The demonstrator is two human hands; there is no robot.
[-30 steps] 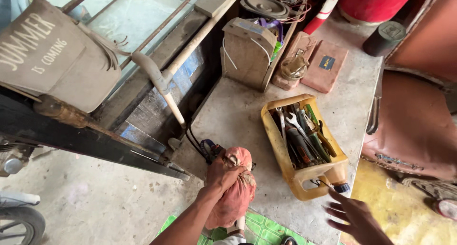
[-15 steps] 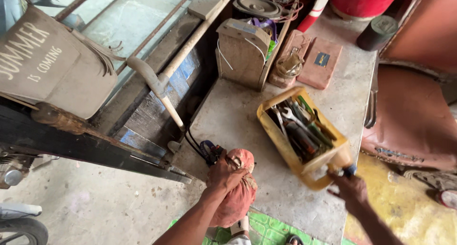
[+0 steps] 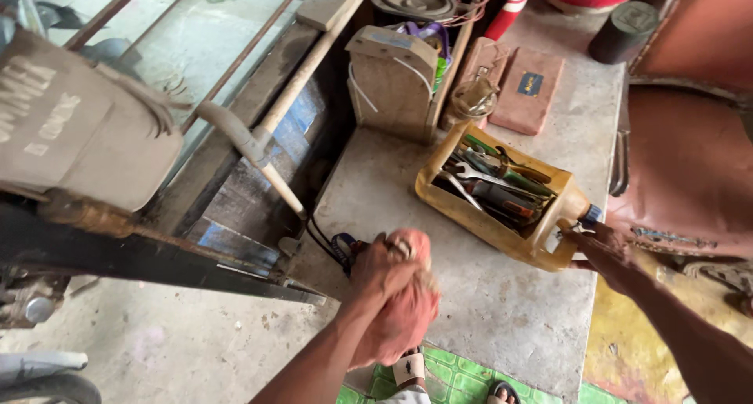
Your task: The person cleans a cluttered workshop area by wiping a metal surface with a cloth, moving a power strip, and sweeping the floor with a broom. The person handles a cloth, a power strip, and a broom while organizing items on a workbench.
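My left hand (image 3: 384, 274) is closed around a bunched reddish-pink rag (image 3: 412, 314) over the near left corner of a concrete slab (image 3: 486, 310). My right hand (image 3: 600, 247) grips the neck end of a yellow cut-open plastic jug (image 3: 471, 212) that lies on its side on the slab. The jug holds several wrenches, screwdrivers and pliers (image 3: 498, 184). The jug's blue cap end sits right at my right fingers.
Behind the jug stand a dusty cut plastic can (image 3: 392, 82), a glass jar (image 3: 471, 98) and a reddish brick-like block (image 3: 527, 90). A dark cylinder (image 3: 623, 31) sits at the far right corner. A glass cabinet (image 3: 180, 51) and a pale canvas bag (image 3: 70, 129) are on the left.
My right hand reached forward and closed on the jug's neck end. The jug shifted slightly on the slab. My left hand kept its hold on the rag.
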